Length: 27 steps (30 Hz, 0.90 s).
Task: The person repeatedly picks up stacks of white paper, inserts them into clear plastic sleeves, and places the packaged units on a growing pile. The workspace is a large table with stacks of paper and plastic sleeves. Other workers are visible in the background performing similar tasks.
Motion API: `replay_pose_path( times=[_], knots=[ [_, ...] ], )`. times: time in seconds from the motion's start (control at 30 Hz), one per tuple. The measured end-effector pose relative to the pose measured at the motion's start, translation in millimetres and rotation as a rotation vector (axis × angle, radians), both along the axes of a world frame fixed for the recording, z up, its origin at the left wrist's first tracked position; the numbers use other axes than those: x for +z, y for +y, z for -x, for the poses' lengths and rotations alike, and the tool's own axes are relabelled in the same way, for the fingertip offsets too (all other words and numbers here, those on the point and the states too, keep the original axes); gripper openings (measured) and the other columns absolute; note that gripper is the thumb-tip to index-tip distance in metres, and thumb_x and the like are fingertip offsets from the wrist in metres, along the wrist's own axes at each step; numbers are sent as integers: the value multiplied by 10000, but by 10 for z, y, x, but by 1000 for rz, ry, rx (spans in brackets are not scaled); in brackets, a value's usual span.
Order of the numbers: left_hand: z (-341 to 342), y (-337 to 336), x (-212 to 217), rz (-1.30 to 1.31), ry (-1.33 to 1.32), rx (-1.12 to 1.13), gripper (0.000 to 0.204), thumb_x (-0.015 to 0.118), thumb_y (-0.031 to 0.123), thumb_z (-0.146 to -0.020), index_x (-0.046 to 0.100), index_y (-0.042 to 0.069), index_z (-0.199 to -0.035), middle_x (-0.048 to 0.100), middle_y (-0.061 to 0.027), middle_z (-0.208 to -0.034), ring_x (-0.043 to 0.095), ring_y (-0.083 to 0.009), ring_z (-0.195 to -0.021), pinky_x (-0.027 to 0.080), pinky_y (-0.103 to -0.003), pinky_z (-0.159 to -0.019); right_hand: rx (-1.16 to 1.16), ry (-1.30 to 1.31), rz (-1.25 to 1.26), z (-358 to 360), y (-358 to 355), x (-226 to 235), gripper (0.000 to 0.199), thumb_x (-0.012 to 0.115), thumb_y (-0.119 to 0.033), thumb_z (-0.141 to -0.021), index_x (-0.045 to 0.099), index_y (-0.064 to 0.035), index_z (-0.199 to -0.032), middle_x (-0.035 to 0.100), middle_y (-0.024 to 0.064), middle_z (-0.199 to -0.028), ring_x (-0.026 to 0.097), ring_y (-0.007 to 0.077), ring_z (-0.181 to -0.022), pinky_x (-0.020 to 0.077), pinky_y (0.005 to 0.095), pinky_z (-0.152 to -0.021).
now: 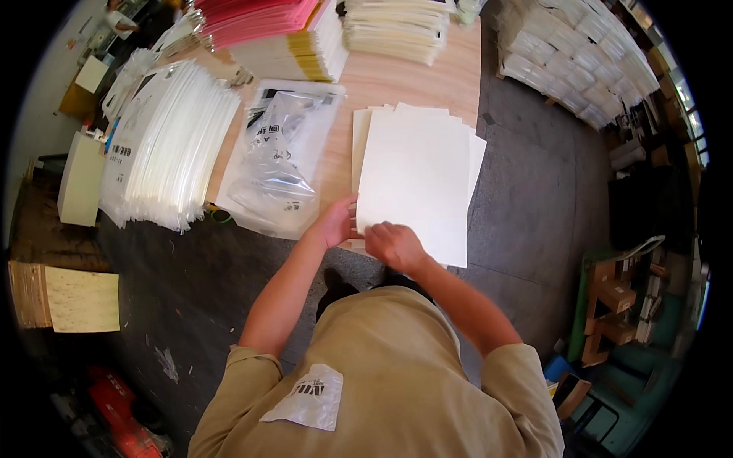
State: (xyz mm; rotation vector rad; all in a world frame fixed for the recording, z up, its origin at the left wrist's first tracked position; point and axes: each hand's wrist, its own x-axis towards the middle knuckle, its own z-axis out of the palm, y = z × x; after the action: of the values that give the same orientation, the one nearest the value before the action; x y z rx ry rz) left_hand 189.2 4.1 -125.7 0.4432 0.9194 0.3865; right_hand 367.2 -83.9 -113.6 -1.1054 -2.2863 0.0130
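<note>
A stack of cream paper sheets (416, 179) lies on the wooden table (397, 80), fanned slightly and overhanging the near edge. My left hand (334, 224) grips the stack's near left corner, thumb up along its side edge. My right hand (391, 244) rests on the near edge of the top sheet, fingers curled down on it. Just left of the sheets lie clear plastic bags (275, 164) in a loose pile.
A thick fanned pile of clear sleeves (172, 149) sits at the table's left. Pink and cream paper stacks (282, 34) fill the far end. Wrapped white bundles (580, 61) line the floor at right. A box with cream sheets (80, 299) stands at left, wooden shelving (615, 305) at right.
</note>
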Motion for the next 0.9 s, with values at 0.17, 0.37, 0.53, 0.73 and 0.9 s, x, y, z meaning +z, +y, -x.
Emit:
replay_pose_path(
  times=[0.17,0.37,0.53,0.73,0.9],
  knots=[
    [-55,-339,-303,-236,123,51,491,471,-18,-899,427,21,-1386,585,-148,-1268,599,-262,-1162,516,-433,-964,-2,190,215,-278,-312,363,217,750,-248,-786,632,-89,-874,629,60,-815,645,244,-771,537,371,-671],
    [132,-714,-8,-254,-10,90,560,487,-53,-860,402,2,-1411,567,-179,-1309,606,-295,-1174,506,-423,-995,-913,469,286,-1839,-813,-139,382,761,-261,-836,609,-49,-1115,640,125,-1071,640,266,-830,534,376,-714],
    [166,-729,-27,-225,24,52,556,490,-52,-867,395,0,-1413,569,-172,-1307,593,-285,-1193,494,-429,-1003,-662,1730,1418,-2042,-919,-604,424,665,-396,-923,581,-32,-1125,621,64,-936,598,155,-711,487,313,-562],
    [81,-746,50,-330,84,13,559,494,-34,-869,390,2,-1417,563,-168,-1315,598,-274,-1180,483,-409,-1013,-686,1433,1508,-2039,-737,-911,406,653,-394,-928,581,-33,-1098,562,36,-801,500,127,-572,392,286,-486],
    [100,-751,29,-236,-4,36,553,485,-30,-869,391,-7,-1414,561,-170,-1319,594,-267,-1183,479,-405,-1016,-693,1434,1629,-1857,-738,-748,414,638,-319,-941,582,32,-1153,657,110,-938,640,185,-717,531,335,-623]
  ],
)
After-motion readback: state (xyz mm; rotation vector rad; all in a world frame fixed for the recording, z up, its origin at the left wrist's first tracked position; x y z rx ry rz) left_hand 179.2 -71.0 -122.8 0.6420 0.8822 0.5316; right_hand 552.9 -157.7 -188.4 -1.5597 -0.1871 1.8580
